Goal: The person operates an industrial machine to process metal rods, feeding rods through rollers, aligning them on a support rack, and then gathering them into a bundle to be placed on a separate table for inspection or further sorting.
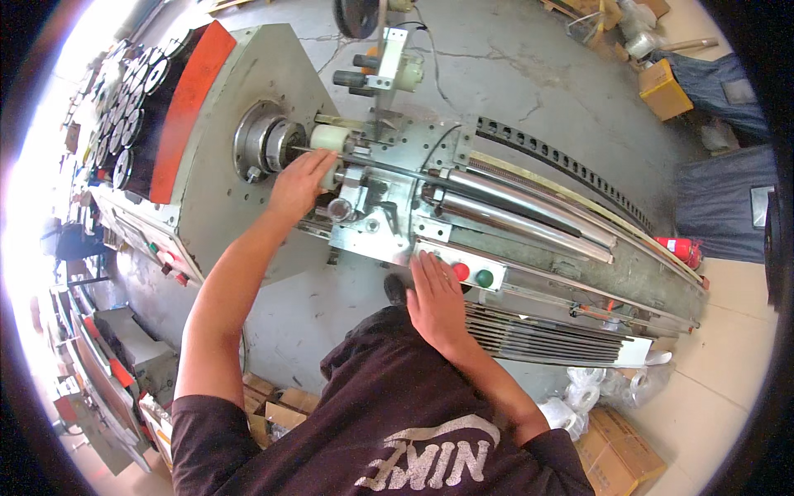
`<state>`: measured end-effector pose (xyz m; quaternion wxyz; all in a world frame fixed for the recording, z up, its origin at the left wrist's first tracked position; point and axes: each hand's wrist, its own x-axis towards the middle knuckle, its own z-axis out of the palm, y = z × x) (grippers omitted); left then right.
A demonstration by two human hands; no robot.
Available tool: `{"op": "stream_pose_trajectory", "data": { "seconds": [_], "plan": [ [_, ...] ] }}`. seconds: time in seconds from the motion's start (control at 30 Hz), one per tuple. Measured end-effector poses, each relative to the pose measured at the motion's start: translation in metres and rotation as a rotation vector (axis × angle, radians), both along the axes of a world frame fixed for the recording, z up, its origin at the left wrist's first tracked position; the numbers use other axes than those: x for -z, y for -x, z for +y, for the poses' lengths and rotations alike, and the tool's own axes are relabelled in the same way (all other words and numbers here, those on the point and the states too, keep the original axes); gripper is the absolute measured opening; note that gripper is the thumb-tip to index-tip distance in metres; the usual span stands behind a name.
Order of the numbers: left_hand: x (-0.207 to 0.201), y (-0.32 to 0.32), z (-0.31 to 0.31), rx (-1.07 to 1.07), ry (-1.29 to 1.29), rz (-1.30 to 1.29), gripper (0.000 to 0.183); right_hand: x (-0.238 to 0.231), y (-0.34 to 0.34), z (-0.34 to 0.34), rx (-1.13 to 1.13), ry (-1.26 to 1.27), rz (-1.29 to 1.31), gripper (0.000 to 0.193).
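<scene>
My left hand [299,187] reaches up to a thin metal rod [376,164], its fingers closed at the rod's left end; the thumb side is partly hidden. The rod lies between a round steel chuck [284,144] on the left and the machine's long bed. Beside those fingers sits a white roller [331,137]. My right hand [437,298] lies with fingers stretched out over the left part of a control box [497,266]. Just right of its fingertips are a red button [461,271] and a green button [485,279].
Two shiny steel cylinders [521,219] lie along the bed. Below them a rack holds several dark rods [546,335]. A grey machine housing [248,74] with an orange edge stands at left. Cardboard boxes [616,450] and plastic-wrapped rolls are at lower right, a red extinguisher [680,250] at far right.
</scene>
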<state>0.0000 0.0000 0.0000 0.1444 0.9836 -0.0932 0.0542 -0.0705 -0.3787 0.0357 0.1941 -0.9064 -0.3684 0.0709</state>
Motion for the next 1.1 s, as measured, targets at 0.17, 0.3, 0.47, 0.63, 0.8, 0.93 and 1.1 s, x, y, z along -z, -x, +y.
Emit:
{"op": "stream_pose_trajectory", "data": {
  "seconds": [0.17, 0.3, 0.47, 0.63, 0.8, 0.93, 1.1],
  "plan": [
    [-0.012, 0.0, 0.021, -0.06, -0.016, 0.032, 0.081, -0.028, -0.04, 0.037, 0.229, -0.053, 0.174, 0.061],
    [-0.013, -0.008, 0.04, -0.06, -0.053, -0.038, 0.08, -0.019, -0.115, -0.01, 0.405, 0.078, -0.24, 0.071],
    [-0.015, -0.006, 0.036, -0.085, -0.06, -0.091, 0.076, 0.014, -0.158, -0.098, 0.598, 0.317, -0.199, 0.074],
    [-0.012, -0.003, 0.041, -0.083, -0.087, -0.19, 0.059, 0.025, -0.16, -0.116, 0.595, 0.337, -0.187, 0.076],
    [-0.02, -0.001, 0.031, -0.201, 0.048, -0.078, 0.081, 0.024, -0.16, -0.122, 0.657, 0.337, -0.102, 0.073],
    [-0.009, 0.006, 0.037, -0.26, 0.023, -0.139, 0.073, 0.023, -0.16, -0.126, 0.642, 0.37, -0.083, 0.074],
    [0.003, 0.006, 0.039, -0.261, 0.002, -0.187, 0.064, 0.017, -0.16, -0.124, 0.649, 0.38, -0.07, 0.074]
  ]
}}
